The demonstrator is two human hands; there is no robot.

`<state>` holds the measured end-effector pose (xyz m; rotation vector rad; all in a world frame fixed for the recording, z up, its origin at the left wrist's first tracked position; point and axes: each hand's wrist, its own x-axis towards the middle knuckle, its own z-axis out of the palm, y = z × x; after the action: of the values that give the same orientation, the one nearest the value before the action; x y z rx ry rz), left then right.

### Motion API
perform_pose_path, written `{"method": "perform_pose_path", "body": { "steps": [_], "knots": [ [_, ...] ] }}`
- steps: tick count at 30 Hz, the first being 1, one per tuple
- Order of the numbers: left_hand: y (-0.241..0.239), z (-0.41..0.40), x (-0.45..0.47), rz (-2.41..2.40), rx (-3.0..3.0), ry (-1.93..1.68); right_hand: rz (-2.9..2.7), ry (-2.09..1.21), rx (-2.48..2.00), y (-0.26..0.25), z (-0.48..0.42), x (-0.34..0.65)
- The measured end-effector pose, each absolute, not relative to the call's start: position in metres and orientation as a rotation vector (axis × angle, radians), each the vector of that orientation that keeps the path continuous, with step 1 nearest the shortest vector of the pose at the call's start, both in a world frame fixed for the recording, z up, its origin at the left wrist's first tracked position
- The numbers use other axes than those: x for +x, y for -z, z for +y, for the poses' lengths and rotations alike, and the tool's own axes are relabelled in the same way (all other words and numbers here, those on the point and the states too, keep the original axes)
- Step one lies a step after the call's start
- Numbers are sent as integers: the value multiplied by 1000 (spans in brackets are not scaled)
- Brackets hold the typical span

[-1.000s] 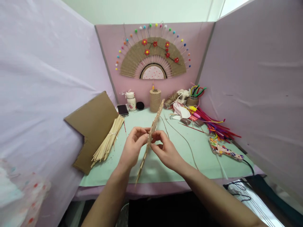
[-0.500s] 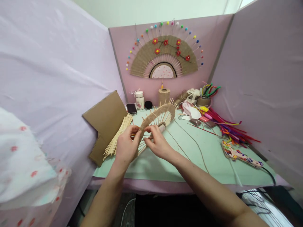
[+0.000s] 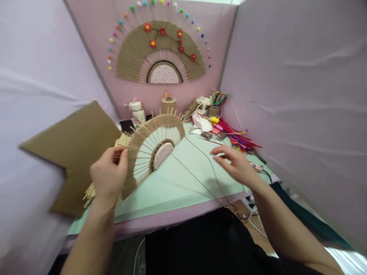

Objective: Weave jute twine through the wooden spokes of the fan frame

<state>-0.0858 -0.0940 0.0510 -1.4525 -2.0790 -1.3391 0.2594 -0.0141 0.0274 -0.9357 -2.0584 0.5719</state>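
Observation:
My left hand pinches the left outer edge of a half-round fan, tilted over the table. The fan has thin sticks spreading like spokes, a woven brown twine band near their tips, and a pale half-disc with a dark rim at its base. Two lengths of twine trail from the fan's right part toward the table's front edge. Off to the right, my right hand hovers over the table, its fingers apart and nothing visible in them. The left fingertips are partly hidden behind the hand.
Cardboard and a bundle of sticks lie at left. A twine spool and a white bottle stand behind. Pipe cleaners, a cup of scissors and a partly hidden glue gun are rightward. A finished fan hangs ahead.
My right hand has left the fan's band and swung right, its fingers parting. My left hand still grips the fan, which now shows more of its face. The view has turned right and downward.

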Motion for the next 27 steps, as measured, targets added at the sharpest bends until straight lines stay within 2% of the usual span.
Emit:
{"method": "perform_pose_path", "body": {
  "steps": [4, 9, 14, 18, 23, 27],
  "knots": [
    [-50, -92, -82, -2069, -1424, 1299, -2041, -302, -1577, 9, 31, 356],
    [-51, -89, -81, -2049, -1363, 1291, -2265, -317, -1837, 44, 54, 397],
    [-53, -90, -83, -2039, -1381, 1280, -2161, -570, -1645, 51, 45, 397],
    [-53, -94, -86, -2042, -1441, 1295, -1759, -873, -1475, 26, 14, 378],
    [-51, -96, -88, -2056, -1458, 1341, -1258, -1427, -984, -25, -23, 293],
    [-52, -95, -86, -2043, -1468, 1344, -1362, -1623, -874, -36, -43, 201]
  ]
}}
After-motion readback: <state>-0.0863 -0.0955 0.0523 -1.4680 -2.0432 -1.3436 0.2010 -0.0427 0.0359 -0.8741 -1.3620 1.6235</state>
